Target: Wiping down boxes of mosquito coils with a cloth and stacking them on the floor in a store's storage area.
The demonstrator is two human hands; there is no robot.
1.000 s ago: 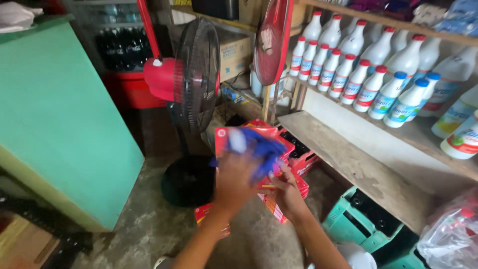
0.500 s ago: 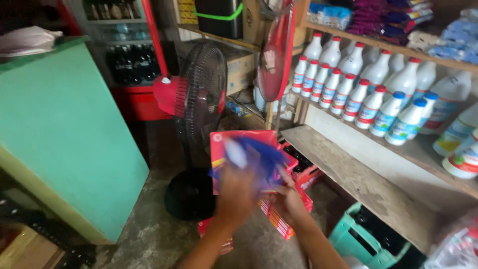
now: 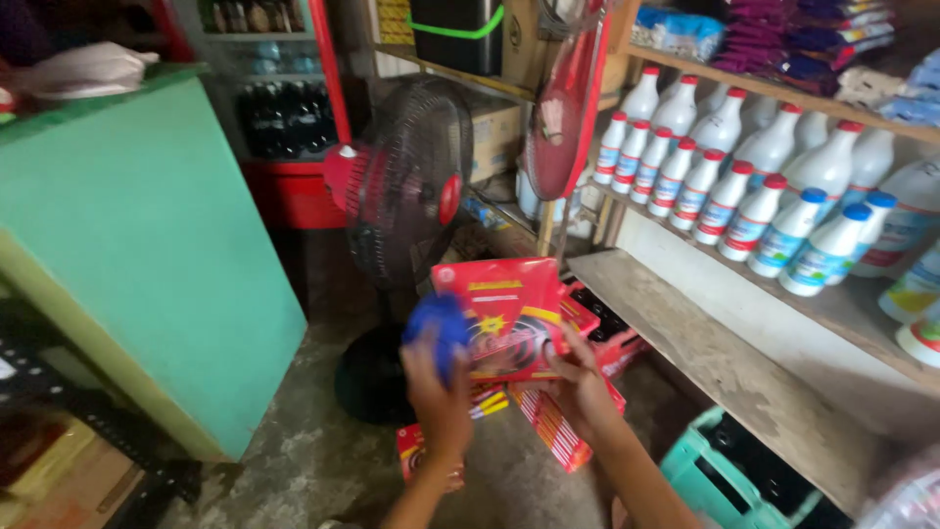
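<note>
My right hand (image 3: 580, 384) holds a flat red box (image 3: 501, 315) upright by its lower right corner, in front of my chest. My left hand (image 3: 438, 387) grips a bunched blue cloth (image 3: 439, 328) pressed against the box's left side. Below the box, more red boxes (image 3: 563, 431) of the same kind lie stacked and scattered on the concrete floor, one (image 3: 413, 453) just under my left wrist.
A red and black standing fan (image 3: 403, 186) stands right behind the box. A green counter (image 3: 127, 245) is on the left. Wooden shelves (image 3: 725, 353) on the right carry several white bottles (image 3: 725, 186). A teal crate (image 3: 725, 480) sits at lower right.
The blue cloth has moved from the top middle of the box down to its left edge, leaving the box front uncovered. The view has shifted slightly upward.
</note>
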